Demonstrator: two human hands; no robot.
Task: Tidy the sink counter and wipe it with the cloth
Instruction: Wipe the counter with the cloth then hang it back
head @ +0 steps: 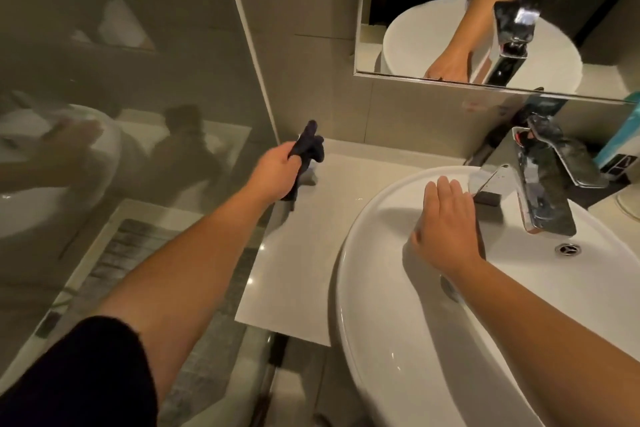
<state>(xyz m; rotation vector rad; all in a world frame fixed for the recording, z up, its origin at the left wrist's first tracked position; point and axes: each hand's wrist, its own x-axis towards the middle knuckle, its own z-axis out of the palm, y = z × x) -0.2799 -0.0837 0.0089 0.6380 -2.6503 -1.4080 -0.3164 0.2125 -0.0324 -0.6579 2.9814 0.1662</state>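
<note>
A dark cloth (309,146) is bunched in my left hand (277,170), held just above the far left corner of the white counter (311,253). The cloth's lower end hangs down toward the counter's left edge. My right hand (446,218) rests flat, fingers together, on the back rim of the round white basin (381,340), just left of the chrome tap (540,191). It holds nothing.
A glass shower screen (138,114) borders the counter on the left. A mirror (485,10) hangs on the wall behind. A blue and white packet (623,139) and a dark item stand at the far right behind the tap. The basin drain (568,248) is uncovered.
</note>
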